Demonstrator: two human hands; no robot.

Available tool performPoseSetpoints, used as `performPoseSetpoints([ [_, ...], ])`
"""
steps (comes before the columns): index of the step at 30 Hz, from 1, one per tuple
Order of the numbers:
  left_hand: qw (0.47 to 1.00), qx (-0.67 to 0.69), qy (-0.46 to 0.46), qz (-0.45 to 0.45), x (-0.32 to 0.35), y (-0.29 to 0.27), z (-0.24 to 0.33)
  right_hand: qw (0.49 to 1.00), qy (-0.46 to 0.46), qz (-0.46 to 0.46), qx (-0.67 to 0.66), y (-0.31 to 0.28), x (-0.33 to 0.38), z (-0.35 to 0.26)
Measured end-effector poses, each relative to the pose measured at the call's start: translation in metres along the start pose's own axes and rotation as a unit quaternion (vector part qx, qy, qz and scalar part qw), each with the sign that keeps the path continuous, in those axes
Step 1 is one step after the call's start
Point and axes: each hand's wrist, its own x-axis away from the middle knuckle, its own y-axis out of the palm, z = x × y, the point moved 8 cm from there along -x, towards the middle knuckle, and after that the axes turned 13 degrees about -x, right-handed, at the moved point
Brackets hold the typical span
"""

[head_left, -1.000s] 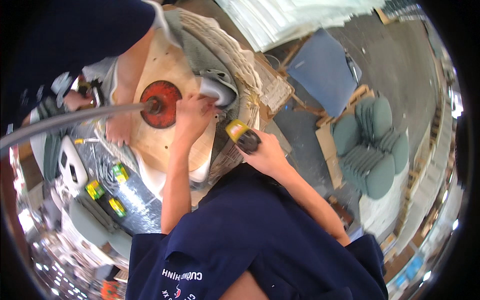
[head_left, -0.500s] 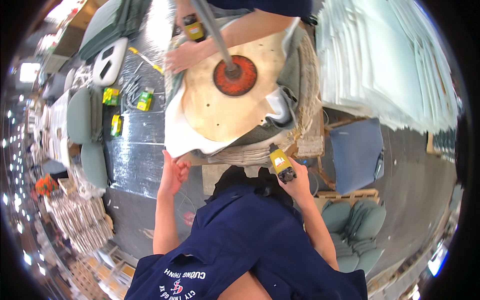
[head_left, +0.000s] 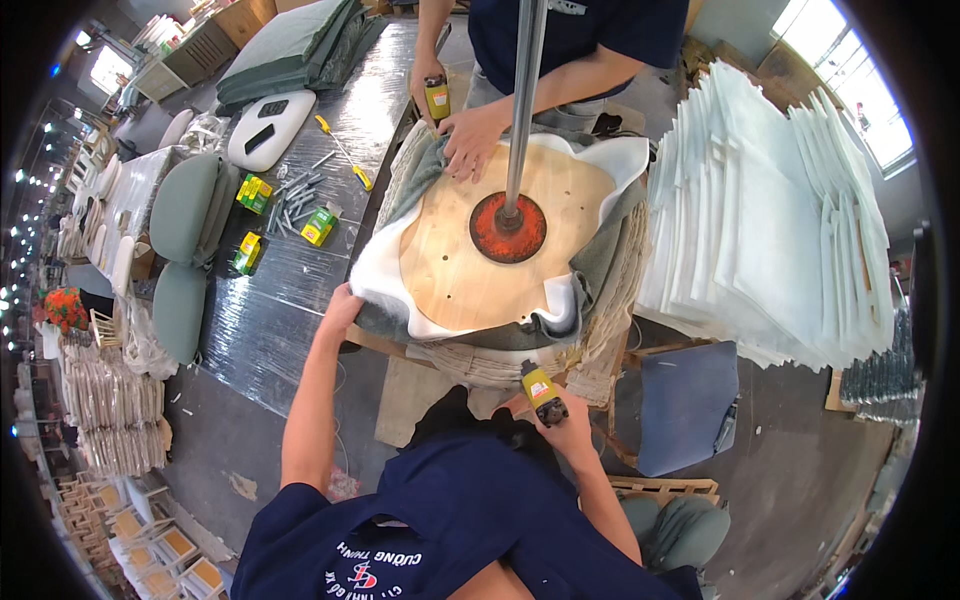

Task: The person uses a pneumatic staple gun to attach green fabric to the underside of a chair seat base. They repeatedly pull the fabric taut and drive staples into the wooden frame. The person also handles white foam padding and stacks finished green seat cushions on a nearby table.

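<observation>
A round wooden board [head_left: 440, 220] lies over white padding [head_left: 385, 275] and grey-green fabric [head_left: 602, 275] on a thick padded stand. A red disc [head_left: 488, 243] on a metal pole [head_left: 526, 95] rests on the board. My left hand [head_left: 341, 309] is closed on the padding's near-left edge; its fingertips are partly hidden. Below the near edge, my right hand [head_left: 570, 425] grips a yellow and black staple gun [head_left: 541, 392], nose toward the stand. Across from me, another person's hand [head_left: 474, 140] reaches onto the board's far-left edge; their other hand holds a similar staple gun [head_left: 437, 98].
On the left, a plastic-covered table [head_left: 262, 330] bears green-yellow boxes [head_left: 318, 227], loose staple strips [head_left: 295, 200], a screwdriver [head_left: 361, 178] and a white panel [head_left: 270, 130]. White foam sheets [head_left: 740, 210] stand stacked at right. A blue panel [head_left: 688, 405] is below them.
My left hand has gone from half-curled beside the padding's corner to closed on its edge. The view has shifted. The other person's hand has drawn back toward the board's far-left edge.
</observation>
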Motion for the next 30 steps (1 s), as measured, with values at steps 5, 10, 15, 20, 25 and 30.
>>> performPoseSetpoints([
  [5, 0.986, 0.129, 0.015, -0.104, 0.035, -0.019, 0.075, 1.000, -0.003, 0.025, -0.003, 0.004, 0.004, -0.003],
  [10, 0.979, 0.103, 0.068, -0.162, 0.054, 0.000, 0.100, 0.998, -0.019, 0.058, -0.023, 0.002, 0.008, -0.004],
  [15, 0.898, -0.252, 0.313, -0.177, 0.046, 0.021, 0.120, 0.998, -0.019, 0.061, 0.005, 0.007, 0.011, -0.003],
  [20, 0.530, -0.600, 0.589, -0.114, 0.094, 0.071, 0.175, 0.995, 0.002, 0.099, -0.007, 0.014, 0.015, -0.006],
  [25, 0.433, -0.622, 0.628, -0.175, 0.052, 0.090, 0.208, 0.993, 0.009, 0.122, -0.007, 0.023, 0.018, -0.012],
  [30, 0.369, -0.590, 0.675, -0.243, 0.028, 0.113, 0.229, 0.990, 0.023, 0.142, -0.007, 0.038, 0.024, -0.003],
])
